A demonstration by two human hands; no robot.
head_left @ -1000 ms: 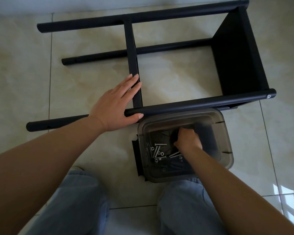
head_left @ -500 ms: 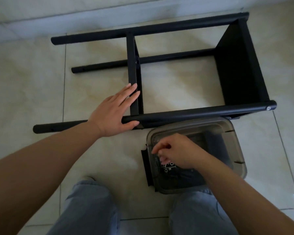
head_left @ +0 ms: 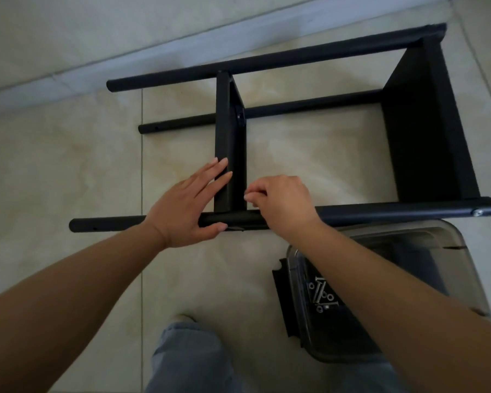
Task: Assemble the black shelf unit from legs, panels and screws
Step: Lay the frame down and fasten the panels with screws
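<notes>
In the smoky plastic box (head_left: 465,279) lie loose screws (head_left: 322,293); both hands' grip unclear.

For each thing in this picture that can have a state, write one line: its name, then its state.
Shelf unit: partly assembled, lying on its side on the floor.
Middle panel: standing between the legs.
Near leg: horizontal, screw at its right end.
Clear box: open, screws lying inside.
Left hand: flat, pressing panel and near leg.
Right hand: fingers curled as if pinching; contents unclear.
</notes>
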